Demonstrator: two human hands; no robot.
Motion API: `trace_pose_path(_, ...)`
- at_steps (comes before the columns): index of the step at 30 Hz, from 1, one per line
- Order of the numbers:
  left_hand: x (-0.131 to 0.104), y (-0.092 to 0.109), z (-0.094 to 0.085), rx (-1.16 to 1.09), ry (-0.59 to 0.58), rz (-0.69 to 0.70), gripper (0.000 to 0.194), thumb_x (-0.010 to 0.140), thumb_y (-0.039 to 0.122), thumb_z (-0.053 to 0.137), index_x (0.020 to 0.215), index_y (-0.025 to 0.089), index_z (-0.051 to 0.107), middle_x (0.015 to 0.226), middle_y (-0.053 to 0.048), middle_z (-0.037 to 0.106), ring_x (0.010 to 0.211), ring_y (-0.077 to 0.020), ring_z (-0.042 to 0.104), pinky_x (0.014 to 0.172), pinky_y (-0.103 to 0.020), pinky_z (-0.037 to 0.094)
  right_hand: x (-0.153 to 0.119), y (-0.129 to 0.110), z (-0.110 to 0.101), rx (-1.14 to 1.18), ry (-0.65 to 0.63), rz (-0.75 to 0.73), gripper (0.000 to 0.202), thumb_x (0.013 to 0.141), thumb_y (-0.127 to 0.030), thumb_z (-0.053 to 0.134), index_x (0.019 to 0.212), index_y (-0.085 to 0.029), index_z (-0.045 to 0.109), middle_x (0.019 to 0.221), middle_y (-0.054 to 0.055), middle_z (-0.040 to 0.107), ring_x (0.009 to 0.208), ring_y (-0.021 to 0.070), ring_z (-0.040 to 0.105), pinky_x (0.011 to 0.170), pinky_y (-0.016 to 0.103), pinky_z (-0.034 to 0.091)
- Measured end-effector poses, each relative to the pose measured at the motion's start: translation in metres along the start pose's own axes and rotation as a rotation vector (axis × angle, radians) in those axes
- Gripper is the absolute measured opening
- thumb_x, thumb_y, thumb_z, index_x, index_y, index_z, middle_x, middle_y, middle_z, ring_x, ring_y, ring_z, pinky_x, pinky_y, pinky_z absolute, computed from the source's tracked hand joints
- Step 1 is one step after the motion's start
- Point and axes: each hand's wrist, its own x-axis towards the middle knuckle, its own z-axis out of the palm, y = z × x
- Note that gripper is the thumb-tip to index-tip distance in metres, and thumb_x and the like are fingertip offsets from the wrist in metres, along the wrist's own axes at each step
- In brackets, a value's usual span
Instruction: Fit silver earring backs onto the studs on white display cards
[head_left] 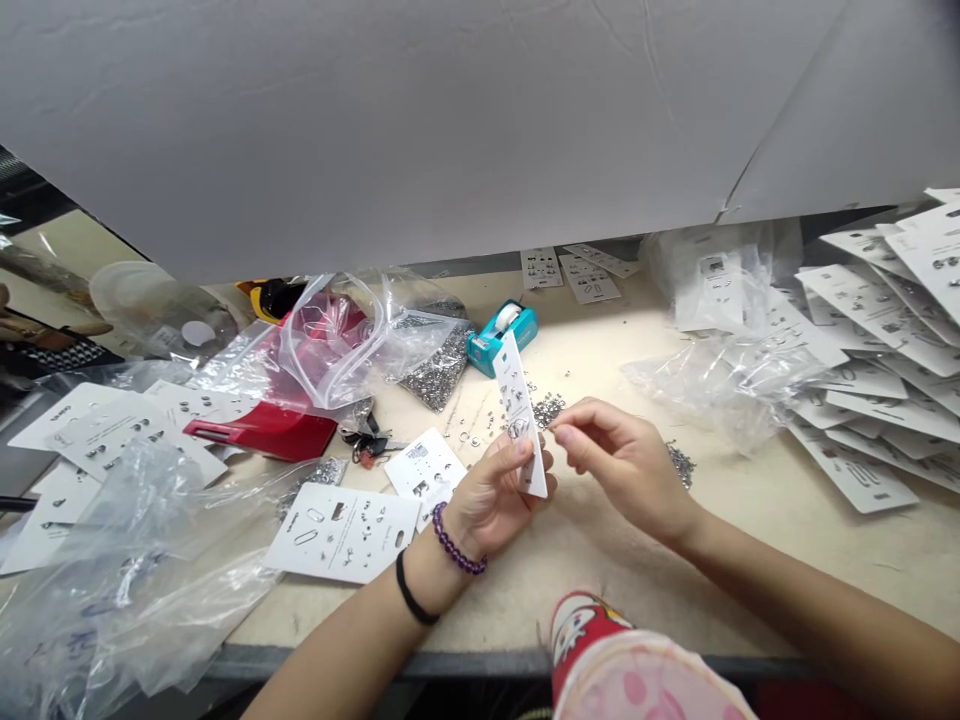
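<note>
My left hand (499, 480) grips a white earring card (516, 400) near its lower end, holding it upright and nearly edge-on to me. Several small metal earrings show on the card's face. Just right of the card, my right hand (619, 450) has thumb and forefinger pinched together; whatever is between the fingertips is too small to make out. Behind the card lies a small pile of tiny metal earring backs (547, 410), and another pile (681, 465) sits partly hidden behind my right hand. Left of my left wrist lie two more earring cards (341, 535), (427, 465).
A teal tape dispenser (484, 345) stands behind the held card. Plastic bags (337, 350) and a red scoop-like piece (270, 432) lie at left. Stacked earring cards (862, 390) fill the right side. A large white panel (450, 130) overhangs the table; a patterned red cup-like object (585, 625) is in front.
</note>
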Motion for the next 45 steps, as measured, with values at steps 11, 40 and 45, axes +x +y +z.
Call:
trace_pose_path(11,-0.001,-0.003,0.002,0.077,-0.012,0.076,0.029,0.053,0.021,0.079,0.077,0.016,0.063,0.065,0.003,0.063,0.059,-0.0064,0.056,0.057,-0.015,0.043,-0.011,0.001,0.013,0.334,0.009,0.053,0.008,0.081,-0.025,0.056,0.081,-0.018,0.06,0.076,0.0,0.062,0.065,0.0089,0.059,0.06,0.022,0.051)
trace_pose_path(40,-0.001,-0.008,0.003,0.111,0.041,0.1,0.031,0.053,0.023,0.079,0.077,0.014,0.062,0.066,0.002,0.061,0.059,-0.007,0.054,0.055,-0.017,0.042,-0.01,0.006,0.011,0.146,0.011,-0.063,0.013,0.084,-0.028,0.051,0.079,-0.018,0.058,0.069,0.0,0.059,0.059,0.0093,0.056,0.054,0.022,0.049)
trace_pose_path(45,0.0,-0.011,0.004,0.121,-0.001,0.139,0.031,0.053,0.022,0.079,0.078,0.015,0.062,0.064,0.003,0.06,0.055,-0.0065,0.052,0.053,-0.018,0.041,-0.01,0.007,0.011,0.087,0.049,-0.097,0.01,0.082,-0.024,0.053,0.079,-0.018,0.059,0.075,0.001,0.061,0.066,0.0101,0.058,0.058,0.022,0.049)
